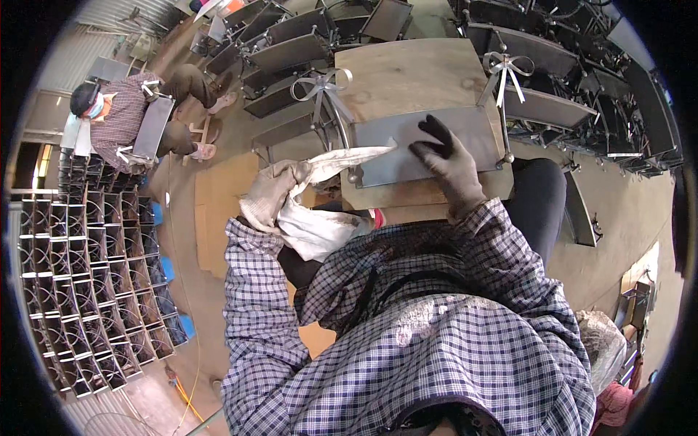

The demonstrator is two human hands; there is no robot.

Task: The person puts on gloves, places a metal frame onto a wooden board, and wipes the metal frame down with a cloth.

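A grey rectangular metal panel [385,134] lies in front of me on a wooden board [407,73]. Bow-shaped metal ornaments [325,89] rise on rods at its two ends. My left hand [273,190], in a dirty pale glove, is closed on a white cloth [313,229]. One pointed end of the cloth reaches across to the panel; the rest hangs over my lap. My right hand [452,163], gloved with dark fingertips, is over the panel's right part with its fingers apart and nothing in them. I cannot tell whether it touches the metal.
Similar metal pieces [291,52] are piled beyond the board, with more [552,109] at the far right. Dark metal frames [94,283] stand stacked at the left. Another person [131,109] sits at the upper left with a metal piece. A cable [185,291] runs along the floor.
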